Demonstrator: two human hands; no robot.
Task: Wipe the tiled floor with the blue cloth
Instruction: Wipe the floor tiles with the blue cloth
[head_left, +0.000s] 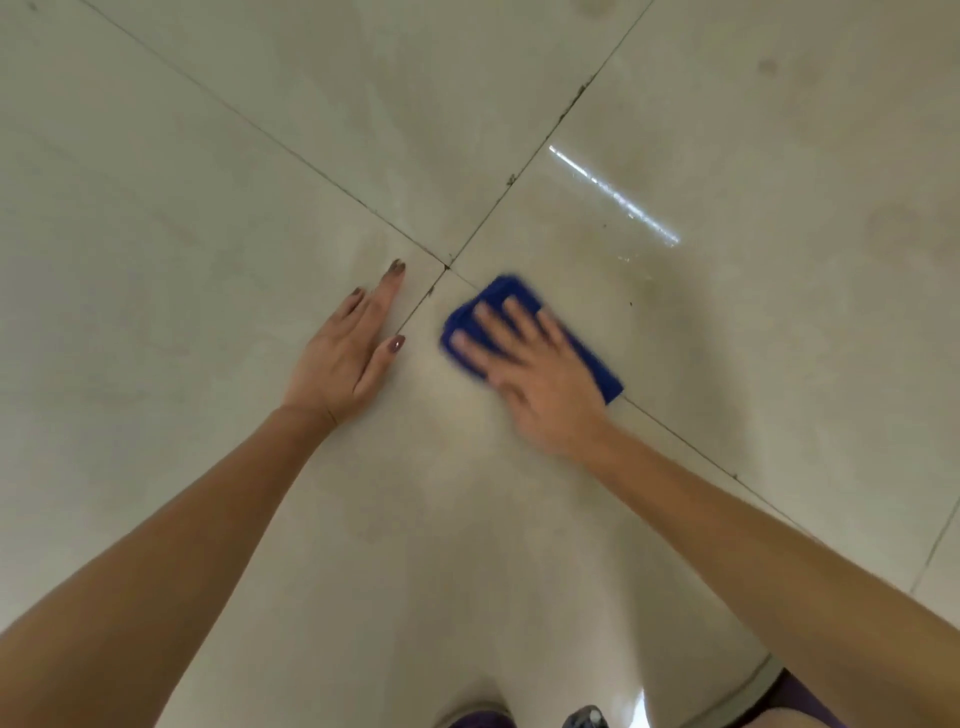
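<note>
A folded blue cloth (597, 364) lies flat on the pale tiled floor (208, 208), just right of where four tiles meet. My right hand (524, 364) presses down on the cloth with fingers spread, and it looks motion-blurred. My left hand (350, 348) rests flat on the tile to the left of the cloth, fingers stretched out, holding nothing. Most of the cloth's middle is hidden under my right hand.
Dark grout lines (540, 150) cross at a junction just beyond the hands. A bright wet streak (613, 195) glints on the tile past the cloth. Dark specks dot the grout. My knees and purple clothing (800, 701) show at the bottom edge.
</note>
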